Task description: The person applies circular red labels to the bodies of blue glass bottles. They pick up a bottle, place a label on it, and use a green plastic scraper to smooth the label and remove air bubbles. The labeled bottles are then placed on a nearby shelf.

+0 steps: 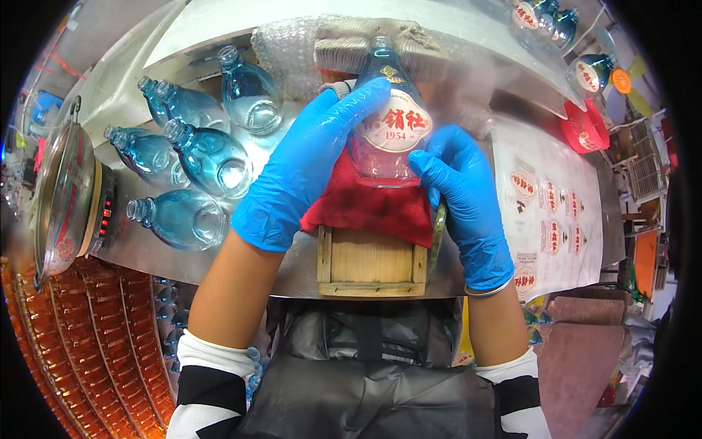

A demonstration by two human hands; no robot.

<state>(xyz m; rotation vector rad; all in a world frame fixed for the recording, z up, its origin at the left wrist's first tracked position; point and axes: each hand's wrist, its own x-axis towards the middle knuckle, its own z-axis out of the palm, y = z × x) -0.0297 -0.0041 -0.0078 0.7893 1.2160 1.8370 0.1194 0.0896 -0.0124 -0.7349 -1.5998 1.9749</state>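
A clear-and-blue glass bottle lies tilted with its neck pointing away from me, bearing a white oval label with red print. It rests on a red cloth draped over a small wooden box. My left hand, in a blue glove, is closed on the bottle's left side, a finger stretched along the shoulder. My right hand, gloved likewise, has its fingers curled and pinched at the bottle's lower right edge; whatever is between them is hidden. A greenish strip shows below that hand, beside the box.
Several blue glass bottles lie at left on the metal table. A sheet of printed labels covers the right side. Stacked grey-white cloth or paper sits behind the bottle. A round metal pan stands far left, near amber crates.
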